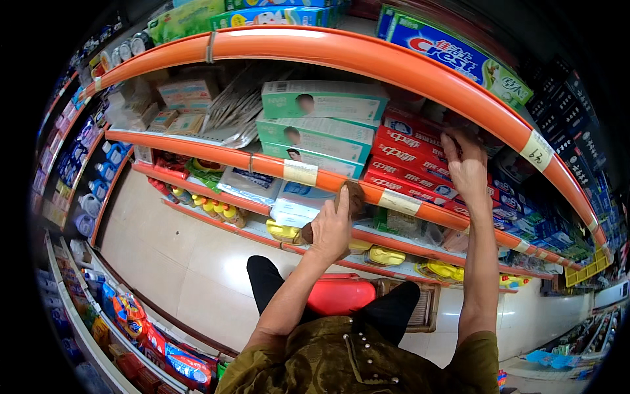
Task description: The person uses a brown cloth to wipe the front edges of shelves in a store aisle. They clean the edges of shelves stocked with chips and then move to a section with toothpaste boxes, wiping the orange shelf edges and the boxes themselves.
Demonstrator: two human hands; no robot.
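My left hand (331, 226) is closed around a dark brown cloth (355, 196) at the front edge of the middle shelf, just over its orange rail (328, 177). Part of the cloth bulges out beside my fingers. My right hand (467, 165) reaches in under the upper shelf, its fingers curled over the right end of stacked red toothpaste boxes (410, 154); some fingertips are hidden. To the left of the red boxes stand stacked mint-green and white boxes (321, 131).
An orange upper rail (295, 43) curves above my hands, with a blue toothpaste box (453, 56) on top. Flat packets (236, 108) lean at the left. Yellow bottles (387, 255) fill the lowest shelf. A red stool seat (341, 294) is between my legs.
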